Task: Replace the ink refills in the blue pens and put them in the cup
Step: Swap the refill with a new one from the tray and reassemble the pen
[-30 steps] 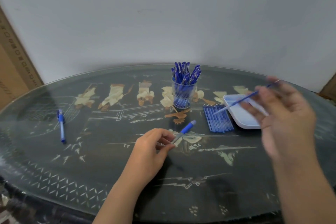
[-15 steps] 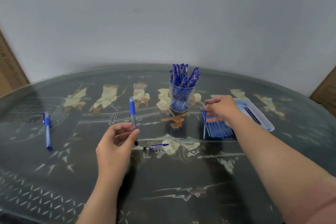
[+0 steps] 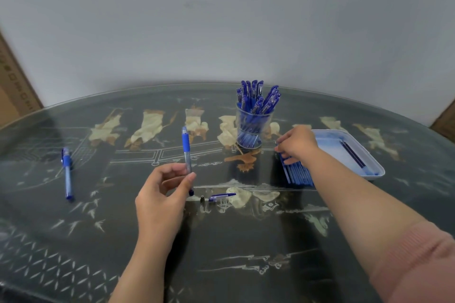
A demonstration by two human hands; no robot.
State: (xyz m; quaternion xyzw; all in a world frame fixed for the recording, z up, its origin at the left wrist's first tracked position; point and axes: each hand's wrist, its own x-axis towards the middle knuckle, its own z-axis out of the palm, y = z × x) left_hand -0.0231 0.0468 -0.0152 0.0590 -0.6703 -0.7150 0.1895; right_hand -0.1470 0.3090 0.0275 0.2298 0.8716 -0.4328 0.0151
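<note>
Your right hand (image 3: 299, 145) has left the tray (image 3: 327, 147) and now curls its fingers on the refills (image 3: 298, 176). Your left hand (image 3: 163, 194) pinches the pen (image 3: 186, 152), now upright, left of the cup (image 3: 253, 128).

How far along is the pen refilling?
Done: many blue pens stand in the clear glass cup, and one dark refill lies in the pale blue tray. In hand: the left hand grips an opened blue pen barrel, its cap and tip on the table; the right hand is at the pile of blue refills. Left: this pen, plus a lone blue pen far left.
</note>
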